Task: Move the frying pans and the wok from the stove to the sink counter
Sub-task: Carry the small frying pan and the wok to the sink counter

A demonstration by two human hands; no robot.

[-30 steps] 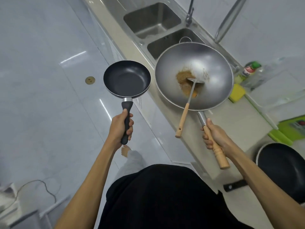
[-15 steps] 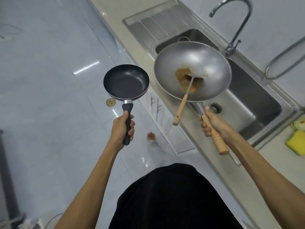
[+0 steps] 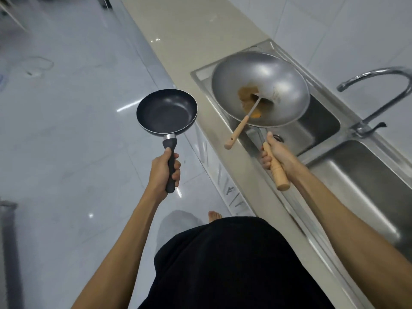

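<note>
My left hand (image 3: 163,172) grips the black handle of a small dark frying pan (image 3: 166,111), held level in the air over the floor, left of the counter edge. My right hand (image 3: 277,155) grips the wooden handle of a large grey steel wok (image 3: 276,76), held above the left sink basin. Inside the wok lie brown food residue (image 3: 246,94) and a metal spatula with a wooden handle (image 3: 236,132) that sticks out over the wok's near rim. Beige sink counter (image 3: 191,25) stretches beyond the sink.
A steel double sink (image 3: 361,175) runs along the counter on the right, with a curved faucet (image 3: 379,94) at its back. White tiled wall stands behind it. Glossy grey floor tiles spread to the left; a cable (image 3: 40,65) lies on them far left.
I have walked along the counter past the sink basins. Pan and wok stay in my hands, now over the left basin with bare counter ahead; the stove area and sponge have left the view.
</note>
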